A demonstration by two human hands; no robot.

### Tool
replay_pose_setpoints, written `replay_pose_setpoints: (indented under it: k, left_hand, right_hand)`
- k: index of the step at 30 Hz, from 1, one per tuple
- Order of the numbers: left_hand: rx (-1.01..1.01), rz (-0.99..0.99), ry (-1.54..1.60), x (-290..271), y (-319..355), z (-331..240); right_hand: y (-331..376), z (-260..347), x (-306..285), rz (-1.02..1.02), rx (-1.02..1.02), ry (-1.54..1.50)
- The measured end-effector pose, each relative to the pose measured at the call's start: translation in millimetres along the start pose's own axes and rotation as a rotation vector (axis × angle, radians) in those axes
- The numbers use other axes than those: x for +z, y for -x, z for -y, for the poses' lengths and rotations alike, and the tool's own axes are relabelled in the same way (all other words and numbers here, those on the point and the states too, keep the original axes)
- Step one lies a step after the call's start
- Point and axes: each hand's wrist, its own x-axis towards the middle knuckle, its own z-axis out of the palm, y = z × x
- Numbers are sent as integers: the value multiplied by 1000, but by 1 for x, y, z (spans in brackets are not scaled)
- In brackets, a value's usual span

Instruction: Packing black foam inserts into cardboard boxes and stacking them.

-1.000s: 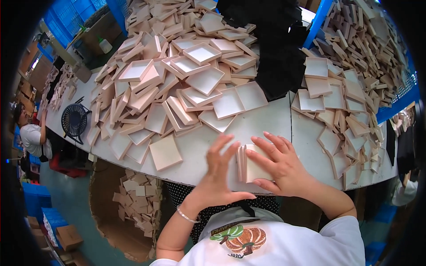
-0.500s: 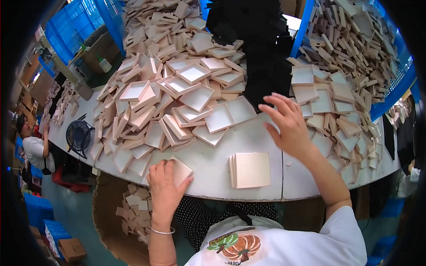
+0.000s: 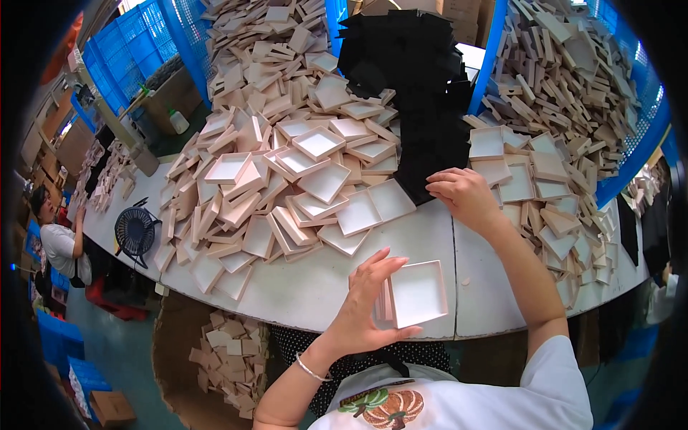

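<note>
My left hand (image 3: pixel 367 301) grips a shallow square box half (image 3: pixel 421 292) at the table's front, thumb on the near edge and fingers on the far edge. Its white inside faces up, and beige edges of other box pieces show beneath its left side. At the near end of a heap of flat black pieces (image 3: pixel 430 122), my right hand (image 3: pixel 462 195) has its fingers pressed together. The fingertips touch the heap's right edge; what lies between them is hidden.
Beige box halves (image 3: pixel 287 165) lie heaped across the white table (image 3: pixel 287 290), with another pile (image 3: pixel 545 150) at right beside a blue crate (image 3: pixel 645 143). A black fan (image 3: pixel 136 231) stands left. Below, a carton (image 3: pixel 168 344) holds more pieces. Another person (image 3: pixel 61 236) works far left.
My left hand has moved right from the table's front left to the stack, where a white-lined box half now faces up. My right hand has lowered slightly and its fingers have closed.
</note>
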Motion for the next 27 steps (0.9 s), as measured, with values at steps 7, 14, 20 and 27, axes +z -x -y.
replay_pose_setpoints:
  k: [7,14,20,27]
  left_hand:
    - [-144,27,8,9,12,33]
    - [-194,-26,173,21,14,41]
    - [-196,-29,238,23,16,42]
    - [-101,13,-16,12,12,36]
  right_hand:
    - [26,95,-71,-218,-175,123]
    - [66,157,-72,173,-204,15]
    - [75,151,-51,175,-63,-295]
    - [96,111,-63,-94,254,-190]
